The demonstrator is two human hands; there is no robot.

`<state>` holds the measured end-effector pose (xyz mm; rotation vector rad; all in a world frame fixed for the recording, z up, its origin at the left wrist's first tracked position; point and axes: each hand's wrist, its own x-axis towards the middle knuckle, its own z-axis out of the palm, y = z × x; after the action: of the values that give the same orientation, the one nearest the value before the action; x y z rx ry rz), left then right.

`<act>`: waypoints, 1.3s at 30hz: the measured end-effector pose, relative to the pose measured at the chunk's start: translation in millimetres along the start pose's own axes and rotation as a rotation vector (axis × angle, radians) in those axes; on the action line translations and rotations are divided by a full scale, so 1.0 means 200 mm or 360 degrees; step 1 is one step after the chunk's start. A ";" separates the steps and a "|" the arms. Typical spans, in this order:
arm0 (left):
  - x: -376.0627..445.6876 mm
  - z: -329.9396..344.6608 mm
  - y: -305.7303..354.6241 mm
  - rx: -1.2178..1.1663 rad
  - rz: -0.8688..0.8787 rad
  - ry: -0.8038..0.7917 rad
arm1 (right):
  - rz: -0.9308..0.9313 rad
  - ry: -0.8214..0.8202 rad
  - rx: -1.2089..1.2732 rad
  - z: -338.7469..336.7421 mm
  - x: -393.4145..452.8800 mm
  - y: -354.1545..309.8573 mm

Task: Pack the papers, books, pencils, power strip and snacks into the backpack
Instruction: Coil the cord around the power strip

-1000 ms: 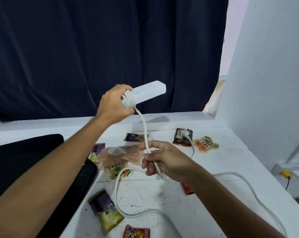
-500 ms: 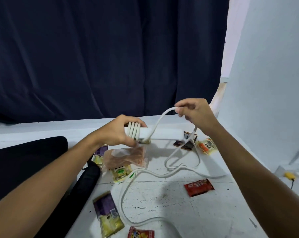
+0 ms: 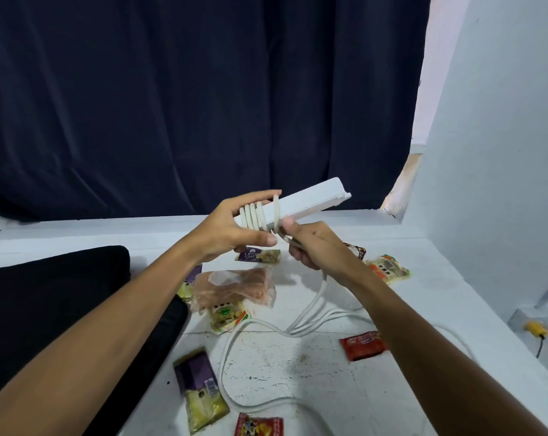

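My left hand (image 3: 234, 229) grips the near end of the white power strip (image 3: 310, 201), held above the table and tilted up to the right. Several turns of its white cord (image 3: 301, 320) are wound round that end. My right hand (image 3: 316, 247) holds the cord just below the strip; the loose rest trails in loops over the table. Snack packets lie below: a pink one (image 3: 234, 287), a purple-yellow one (image 3: 200, 391), a red one (image 3: 364, 344), an orange one (image 3: 387, 269). The black backpack (image 3: 55, 297) lies at the left.
The white table (image 3: 297, 372) ends at a white wall on the right. A dark curtain hangs behind. More snack packets lie near the front edge (image 3: 258, 426) and under my hands (image 3: 260, 255). A yellow plug (image 3: 537, 328) sits low on the right.
My right hand has come down from above the strip to just under it, laying another turn of cord. My left hand raised and tilted the strip.
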<state>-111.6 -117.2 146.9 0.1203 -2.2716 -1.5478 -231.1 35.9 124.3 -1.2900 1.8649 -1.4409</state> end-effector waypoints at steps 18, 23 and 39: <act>0.08 0.02 -0.02 0.0385 0.0139 0.0477 | 0.0375 0.0051 0.0203 0.02 -0.03 -0.08; 0.11 -0.03 0.00 0.0378 0.0164 0.0652 | 0.0544 -0.0111 0.0468 0.01 -0.06 -0.06; 0.11 -0.15 -0.03 0.1707 0.0048 -0.0152 | -0.0316 0.0697 -0.0753 -0.18 -0.09 -0.17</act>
<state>-120.9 -152.1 157.6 0.2909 -2.8900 -0.1736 -238.2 69.3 164.1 -1.4941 2.5465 -1.5314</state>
